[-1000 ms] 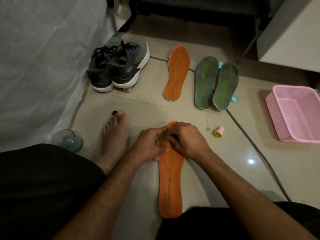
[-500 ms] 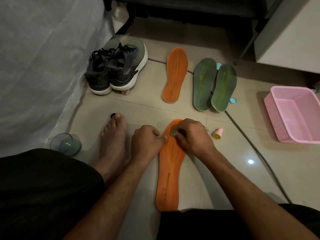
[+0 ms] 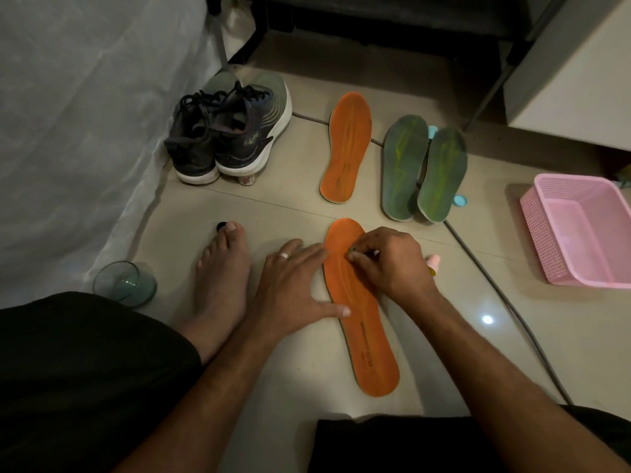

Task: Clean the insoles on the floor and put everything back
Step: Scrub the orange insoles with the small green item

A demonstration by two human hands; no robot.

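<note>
Orange insole (image 3: pixel 362 322) lies flat on the tiled floor (image 3: pixel 293 206), pinned at its left edge by the left hand (image 3: pixel 293 285), fingers spread and straight. A small dark-green item, too small to identify, is pinched on its toe end by the curled right hand (image 3: pixel 389 264). A second orange insole (image 3: pixel 345 148) and two green insoles (image 3: pixel 423 169) lie beyond, shoes (image 3: pixel 228 134) further left, pink basket (image 3: pixel 546 233) well right.

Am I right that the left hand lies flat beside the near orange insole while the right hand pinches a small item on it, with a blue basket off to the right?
Not quite: the basket is pink, not blue, as the head view shows. The rest holds: the left hand lies flat beside the near orange insole, and the right hand pinches a small item on it.
</note>
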